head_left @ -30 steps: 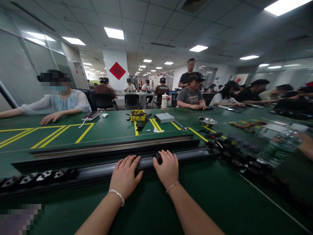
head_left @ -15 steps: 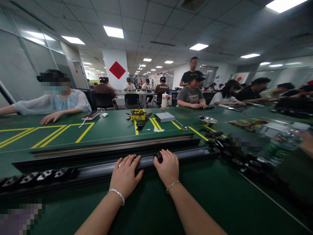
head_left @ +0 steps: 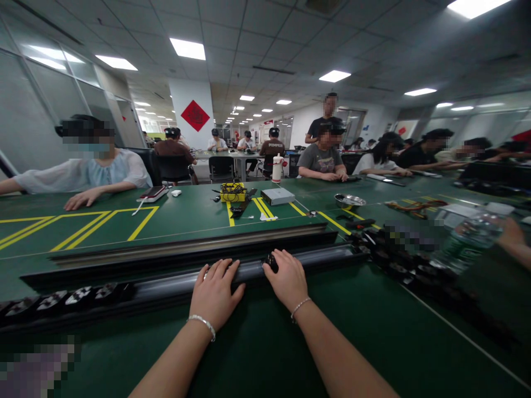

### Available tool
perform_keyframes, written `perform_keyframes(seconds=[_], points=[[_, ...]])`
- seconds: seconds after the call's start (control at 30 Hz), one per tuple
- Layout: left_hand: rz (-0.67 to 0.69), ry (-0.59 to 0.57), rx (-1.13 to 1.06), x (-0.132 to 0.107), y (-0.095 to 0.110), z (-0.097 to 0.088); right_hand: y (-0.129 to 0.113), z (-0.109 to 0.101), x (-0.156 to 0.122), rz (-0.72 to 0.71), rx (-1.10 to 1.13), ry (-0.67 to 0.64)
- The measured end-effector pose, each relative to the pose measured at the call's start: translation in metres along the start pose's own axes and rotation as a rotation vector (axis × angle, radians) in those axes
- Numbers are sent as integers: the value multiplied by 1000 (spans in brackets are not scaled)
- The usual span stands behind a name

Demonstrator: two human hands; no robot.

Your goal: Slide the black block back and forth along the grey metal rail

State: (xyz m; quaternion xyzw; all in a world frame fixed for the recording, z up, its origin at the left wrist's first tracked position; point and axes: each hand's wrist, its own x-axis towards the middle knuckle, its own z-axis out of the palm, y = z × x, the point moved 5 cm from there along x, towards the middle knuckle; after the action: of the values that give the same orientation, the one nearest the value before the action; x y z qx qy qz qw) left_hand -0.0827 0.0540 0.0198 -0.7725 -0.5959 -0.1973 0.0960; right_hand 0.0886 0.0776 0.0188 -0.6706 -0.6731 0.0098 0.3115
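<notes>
A long black channel rail (head_left: 166, 287) with a smooth grey inside lies across the green table in front of me. My left hand (head_left: 215, 290) lies over its middle, fingers across the top and thumb at the near edge. To the right, my right hand (head_left: 286, 276) is closed on a small black module (head_left: 271, 262) over the rail; the fingers cover most of it. Several black modules with shiny metal tops (head_left: 78, 296) sit in a row at the rail's left end. More black modules (head_left: 398, 260) are heaped beyond its right end.
Behind the rail lies another long metal strip (head_left: 186, 243). Farther back are a yellow box with cables (head_left: 233, 192), a grey box (head_left: 277, 196) and a metal bowl (head_left: 349, 200). A water bottle (head_left: 467, 243) stands at right, near another person's hand (head_left: 514, 243). Co-workers sit around the table.
The camera view has shifted slightly. My right hand has turned a little and moved slightly up with the black module. My left hand stays on the rail.
</notes>
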Motion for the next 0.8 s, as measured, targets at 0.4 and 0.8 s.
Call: perform_keyframes(seconds=[0.4,0.8], points=[[19,2,9,0,0,2,7,1,-4,-90,-26,96],[29,-2,16,0,-1,2,6,-1,-2,-111,8,123]])
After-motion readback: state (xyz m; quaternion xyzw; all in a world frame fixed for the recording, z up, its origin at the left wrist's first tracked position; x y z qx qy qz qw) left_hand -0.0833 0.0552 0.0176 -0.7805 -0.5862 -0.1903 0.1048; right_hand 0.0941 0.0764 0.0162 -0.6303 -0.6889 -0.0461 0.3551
